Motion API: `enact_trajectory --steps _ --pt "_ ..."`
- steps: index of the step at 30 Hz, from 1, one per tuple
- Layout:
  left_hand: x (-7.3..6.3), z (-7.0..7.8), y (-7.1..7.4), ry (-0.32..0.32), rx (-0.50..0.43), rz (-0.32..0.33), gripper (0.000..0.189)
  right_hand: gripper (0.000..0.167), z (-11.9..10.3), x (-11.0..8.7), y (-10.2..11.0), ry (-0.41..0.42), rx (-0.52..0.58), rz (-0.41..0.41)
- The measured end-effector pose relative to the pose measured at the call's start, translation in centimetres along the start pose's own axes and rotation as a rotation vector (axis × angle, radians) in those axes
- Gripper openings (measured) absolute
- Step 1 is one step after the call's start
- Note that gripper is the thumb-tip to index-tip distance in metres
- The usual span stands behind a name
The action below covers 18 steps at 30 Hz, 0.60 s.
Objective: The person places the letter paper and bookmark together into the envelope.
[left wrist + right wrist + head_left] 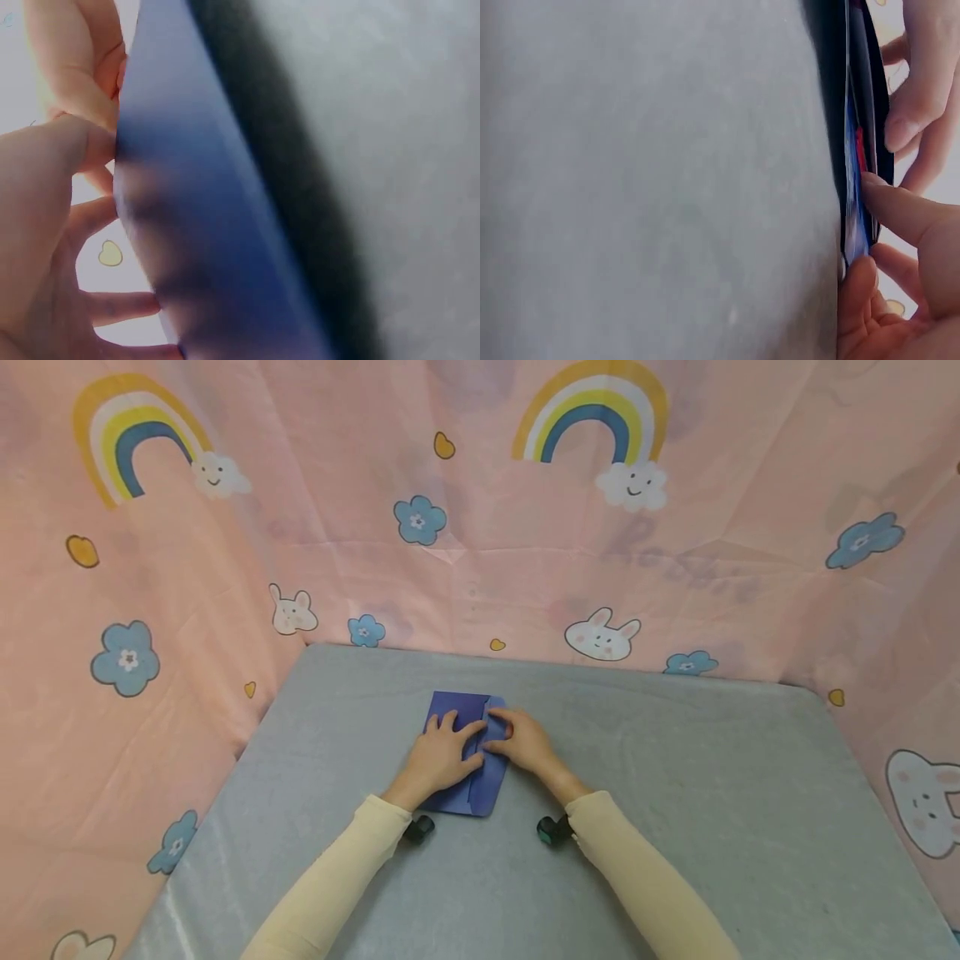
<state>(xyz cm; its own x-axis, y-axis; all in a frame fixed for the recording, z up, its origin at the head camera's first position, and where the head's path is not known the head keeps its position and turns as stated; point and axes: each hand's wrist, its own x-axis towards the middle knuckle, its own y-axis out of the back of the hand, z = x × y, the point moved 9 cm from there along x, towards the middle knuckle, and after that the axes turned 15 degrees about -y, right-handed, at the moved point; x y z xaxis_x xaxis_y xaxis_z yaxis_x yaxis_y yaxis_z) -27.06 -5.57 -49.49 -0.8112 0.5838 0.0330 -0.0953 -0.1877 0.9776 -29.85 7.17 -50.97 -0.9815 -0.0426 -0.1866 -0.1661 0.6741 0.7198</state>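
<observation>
A blue paper envelope [459, 704] lies on the table, its lighter flap [489, 787] along the right side. My left hand [437, 758] rests on it with fingers spread, and in the left wrist view those fingers touch the blue paper [225, 247]. At the right edge, my right hand [531, 745] pinches the envelope's flap side between thumb and fingers. The right wrist view looks along the parted edge, where a thin red strip [860, 148] and a bright blue layer [850, 161] show beside the thumb. The rest of what lies inside is hidden.
The table has a grey cloth cover [712, 793]. Pink fabric [322, 460] printed with rainbows, flowers and rabbits hangs behind it and at both sides. Small dark devices [553, 831] are worn at both wrists, close to the tabletop.
</observation>
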Motion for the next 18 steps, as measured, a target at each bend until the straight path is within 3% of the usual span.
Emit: enact_trajectory --steps 5,10,18 --pt "0.1 -0.1 -0.1 -0.001 0.006 -0.020 0.055 0.061 0.4 -0.3 0.6 0.033 0.087 -0.042" --pt "0.1 -0.2 -0.1 0.002 0.036 -0.026 0.056 0.057 0.6 -1.2 1.3 0.087 0.101 -0.062" --pt "-0.1 -0.3 0.4 0.007 0.091 -0.017 0.056 0.056 1.7 -3.4 3.8 0.168 0.002 -0.008"
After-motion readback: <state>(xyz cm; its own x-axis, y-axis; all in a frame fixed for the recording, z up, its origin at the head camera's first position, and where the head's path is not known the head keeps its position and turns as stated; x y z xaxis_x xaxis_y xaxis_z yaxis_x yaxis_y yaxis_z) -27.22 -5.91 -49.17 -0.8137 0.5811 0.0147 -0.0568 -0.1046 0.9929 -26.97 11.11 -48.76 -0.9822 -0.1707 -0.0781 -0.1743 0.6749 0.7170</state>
